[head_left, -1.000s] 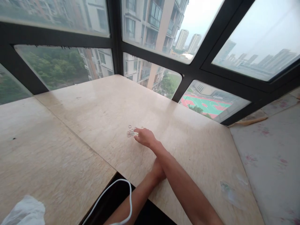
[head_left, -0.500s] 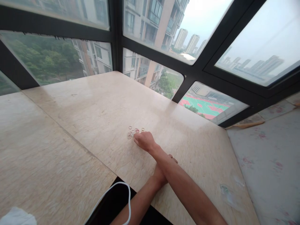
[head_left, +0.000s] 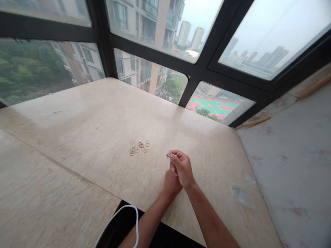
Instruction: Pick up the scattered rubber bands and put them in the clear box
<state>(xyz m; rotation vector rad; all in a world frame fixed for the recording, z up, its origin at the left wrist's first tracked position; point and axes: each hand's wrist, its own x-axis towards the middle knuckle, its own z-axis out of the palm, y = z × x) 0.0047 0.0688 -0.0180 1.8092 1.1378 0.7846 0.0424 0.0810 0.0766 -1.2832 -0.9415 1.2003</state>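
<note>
My right hand (head_left: 181,165) is raised above the stone sill, thumb and forefinger pinched on a small, thin, pale ring (head_left: 168,156). Whether the ring is rubber or another material I cannot tell. My left hand (head_left: 172,182) lies low on the stone, just under and behind the right one, which covers its fingers. Left of both hands, several similar thin rings (head_left: 137,150) lie loosely grouped, some overlapping, in yellowish and brownish tones. Among them is a pinkish-red one (head_left: 141,145).
The pale stone sill (head_left: 85,124) has a seam on the left and meets dark window frames (head_left: 196,74) behind. A clear plastic bag (head_left: 241,196) lies at right by the flowered wall (head_left: 292,179). A white cable (head_left: 136,217) loops over a dark area at the front edge.
My right hand has moved from the group of rings back to the right, over my left hand, with a ring between its fingertips. The view has shifted rightward.
</note>
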